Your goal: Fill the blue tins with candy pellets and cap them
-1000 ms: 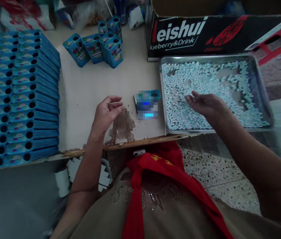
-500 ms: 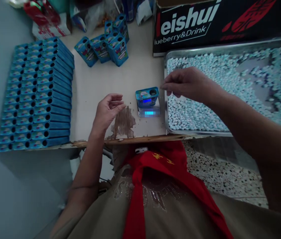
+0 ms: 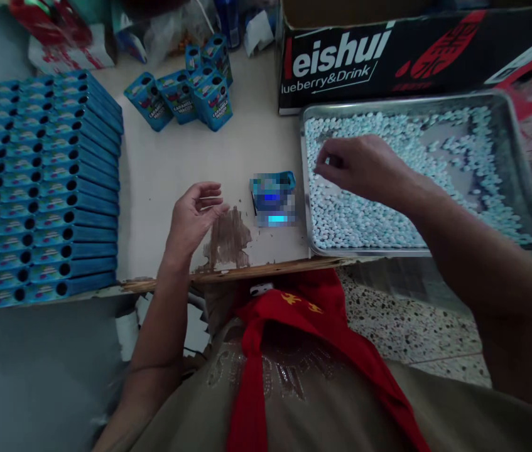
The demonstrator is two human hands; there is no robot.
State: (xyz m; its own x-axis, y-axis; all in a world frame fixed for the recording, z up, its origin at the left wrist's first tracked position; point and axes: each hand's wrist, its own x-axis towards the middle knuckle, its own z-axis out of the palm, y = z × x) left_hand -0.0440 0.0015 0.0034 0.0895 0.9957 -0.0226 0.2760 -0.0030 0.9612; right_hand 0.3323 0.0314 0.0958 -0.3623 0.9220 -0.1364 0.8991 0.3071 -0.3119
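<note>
Right hand (image 3: pixel 367 164): palm down over the left part of the metal tray (image 3: pixel 379 252), fingers (image 3: pixel 329 168) curled in toward the thumb; whether they pinch anything cannot be told. The pale blue and white candies (image 3: pixel 364 220) lie under these fingers and extend to their right and toward the body.

Left hand (image 3: pixel 190 216): held over the surface (image 3: pixel 166 163), fingers slightly bent and apart from the thumb, with no object visible in them.

Blue carton (image 3: pixel 272 183), partly masked by pixelation: between the two sets of fingers, left of the right ones and right of the left ones, at a small device with a lit display (image 3: pixel 276 219). Both hands are near it, neither plainly nearer. Its visible top runs roughly left to right; its long axis cannot be made out. The tray's left rim stands between the right fingers and the carton.

Surroundings: the stacked blue cartons (image 3: pixel 91 216) are well to the left of the left fingers. Loose blue cartons (image 3: pixel 211 103) cluster beyond those fingers, farther from the body. The black cardboard box (image 3: pixel 331 75) is beyond the right fingers, along the tray's far side.
</note>
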